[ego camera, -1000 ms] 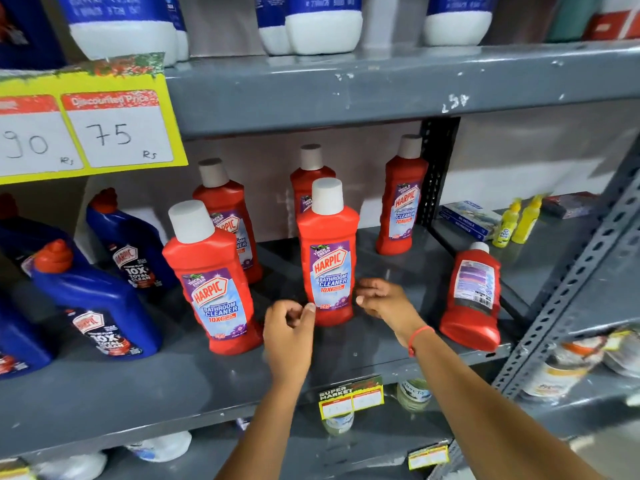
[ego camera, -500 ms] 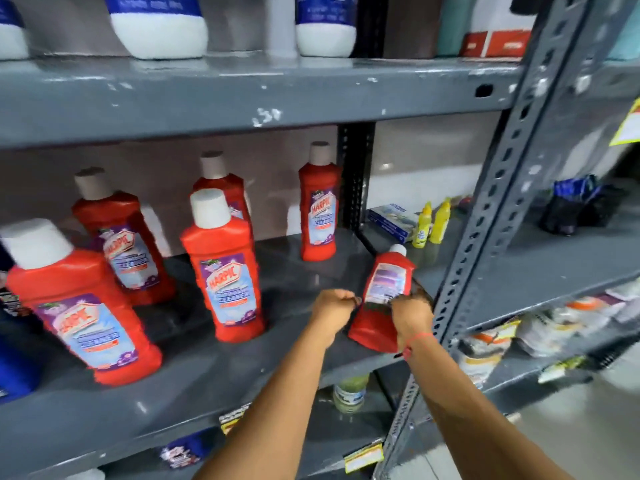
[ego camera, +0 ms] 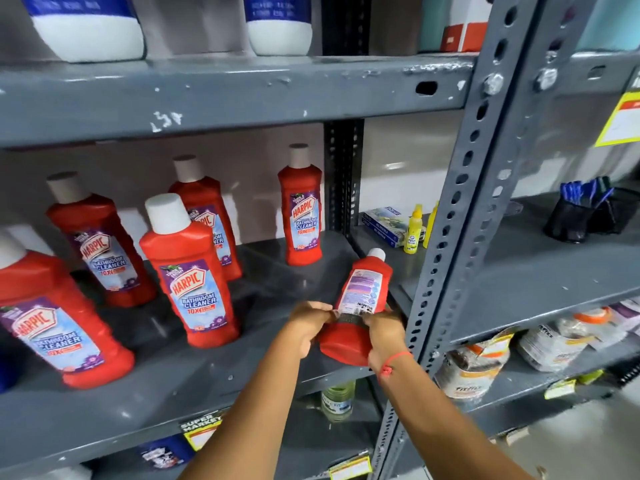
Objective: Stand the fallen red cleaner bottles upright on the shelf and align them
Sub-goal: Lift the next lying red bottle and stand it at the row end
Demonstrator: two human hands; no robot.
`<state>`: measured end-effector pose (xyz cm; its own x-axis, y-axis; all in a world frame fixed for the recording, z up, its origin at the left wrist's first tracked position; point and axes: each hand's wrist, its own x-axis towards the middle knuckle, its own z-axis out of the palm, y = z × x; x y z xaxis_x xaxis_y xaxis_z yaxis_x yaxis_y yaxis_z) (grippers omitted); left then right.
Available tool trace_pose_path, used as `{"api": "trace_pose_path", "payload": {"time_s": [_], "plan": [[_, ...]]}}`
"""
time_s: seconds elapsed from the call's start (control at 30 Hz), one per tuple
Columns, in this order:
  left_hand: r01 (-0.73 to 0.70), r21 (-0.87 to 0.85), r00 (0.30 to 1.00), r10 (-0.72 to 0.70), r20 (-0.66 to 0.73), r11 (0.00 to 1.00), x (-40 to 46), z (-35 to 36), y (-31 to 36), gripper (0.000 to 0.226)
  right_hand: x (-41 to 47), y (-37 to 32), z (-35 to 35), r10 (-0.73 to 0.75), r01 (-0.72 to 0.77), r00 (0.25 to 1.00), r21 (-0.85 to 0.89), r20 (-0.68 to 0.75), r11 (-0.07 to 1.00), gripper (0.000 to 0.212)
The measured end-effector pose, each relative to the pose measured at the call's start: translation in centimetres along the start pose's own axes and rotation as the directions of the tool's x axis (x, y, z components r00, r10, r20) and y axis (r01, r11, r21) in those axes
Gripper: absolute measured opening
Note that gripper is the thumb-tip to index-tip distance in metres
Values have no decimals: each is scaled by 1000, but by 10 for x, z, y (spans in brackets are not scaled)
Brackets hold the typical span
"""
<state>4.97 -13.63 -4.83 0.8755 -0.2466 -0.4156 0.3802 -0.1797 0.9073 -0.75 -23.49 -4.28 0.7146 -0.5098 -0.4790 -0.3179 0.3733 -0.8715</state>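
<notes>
- While both hands hold the fallen bottle [ego camera: 360,306] low on its body, the lift should turn about the base, so that the cap [ego camera: 376,253] rises and the base comes flat on the shelf [ego camera: 207,386].
- The left hand [ego camera: 310,322] is curled on the left side of the bottle and the right hand [ego camera: 382,329] on the right side; the fingers of both are closed around the lower part, near the barcode.
- This bottle is at the right front of the shelf, close to the grey post [ego camera: 446,271], and its base reaches about to the front edge. I think it is better to draw it a little inward before letting go.
- Its long axis runs from the base, near the person, up and away to the white cap; it leans back and slightly to the right, with the back label facing the camera.
- To align it, I would turn the front label outward, like the standing bottles [ego camera: 192,271], and put it in the front row with them.
- One risk, in my judgement: the post is just beside, so the cap may knock it.
</notes>
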Motion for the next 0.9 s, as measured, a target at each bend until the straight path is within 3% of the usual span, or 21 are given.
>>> {"api": "trace_pose_path", "payload": {"time_s": [0.1,0.2,0.3,0.43,0.6,0.77,0.9], "plan": [[-29,-123,998,22,-60,992,-5,-2,-9,32,3,7,6,-47,48,999,215,-10,975,41],[-114,-240,993,102,-64,964,-13,-9,-11,30,2,12,10,-122,110,992,278,26,954,44],[-224,-247,971,236,21,943,-18,-21,-8,34,2,10,11,-261,221,960,293,104,930,51],[-322,-228,942,336,24,919,-17,-32,-3,37,8,-6,16,-438,436,854,71,280,897,56],[-444,-178,896,435,-88,878,-7,-37,0,41,19,-34,29,-501,609,763,-195,408,769,55],[-493,18,859,489,-153,870,7,-39,3,40,33,-44,33,-468,608,766,-260,440,750,54],[-534,161,830,551,-91,830,16,-43,11,43,41,-42,31,-466,591,778,-243,421,769,55]]}}
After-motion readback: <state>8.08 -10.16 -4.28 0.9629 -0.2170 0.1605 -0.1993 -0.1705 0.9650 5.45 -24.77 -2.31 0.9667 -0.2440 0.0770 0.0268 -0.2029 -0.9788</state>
